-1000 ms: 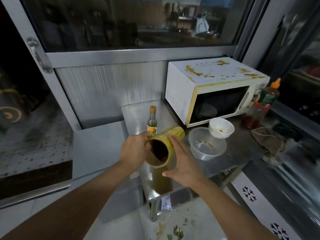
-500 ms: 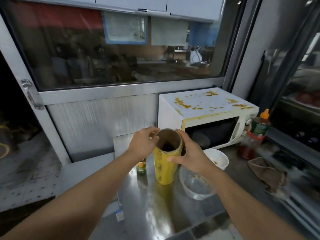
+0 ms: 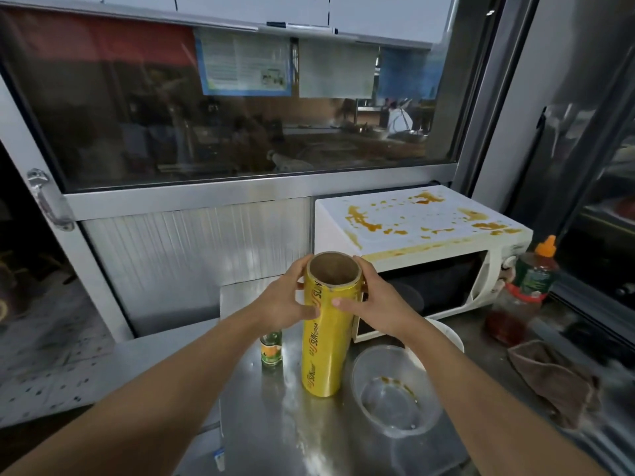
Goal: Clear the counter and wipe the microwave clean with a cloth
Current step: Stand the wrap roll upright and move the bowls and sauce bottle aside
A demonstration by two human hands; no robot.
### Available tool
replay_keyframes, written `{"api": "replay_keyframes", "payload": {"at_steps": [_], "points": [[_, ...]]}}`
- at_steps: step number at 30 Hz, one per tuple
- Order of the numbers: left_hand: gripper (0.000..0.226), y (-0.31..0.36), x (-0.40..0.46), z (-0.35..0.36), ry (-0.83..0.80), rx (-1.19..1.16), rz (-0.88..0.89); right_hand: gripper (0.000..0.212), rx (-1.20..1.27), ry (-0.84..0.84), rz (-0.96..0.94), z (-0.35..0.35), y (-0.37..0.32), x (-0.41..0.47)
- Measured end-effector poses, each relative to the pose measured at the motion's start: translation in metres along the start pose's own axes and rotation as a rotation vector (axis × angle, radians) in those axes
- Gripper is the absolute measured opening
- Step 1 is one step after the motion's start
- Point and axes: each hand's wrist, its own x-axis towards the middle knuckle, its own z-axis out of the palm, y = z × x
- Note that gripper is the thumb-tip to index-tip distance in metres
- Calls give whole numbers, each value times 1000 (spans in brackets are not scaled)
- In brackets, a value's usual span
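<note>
Two hands are holding a yellow roll on a shiny counter.

The shiny counter is lying under both hands, and the white microwave with orange spills on top is sitting just behind the right hand. The brown cloth is lying far to the right of that hand. The clear bowl is sitting below the right hand. The yellow roll is standing up between the hands, and the left hand and right hand are both curling around its top. The little bottle is standing just under the left hand.
</note>
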Motion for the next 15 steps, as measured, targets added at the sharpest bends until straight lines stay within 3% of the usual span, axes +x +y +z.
{"api": "replay_keyframes", "payload": {"at_steps": [10,15], "points": [[115,-21,-6,10,9,-114,-106,102,-113,27,-16,-2,-16,14],[101,-38,6,24,15,-127,-121,104,-172,88,-8,4,-24,24]]}}
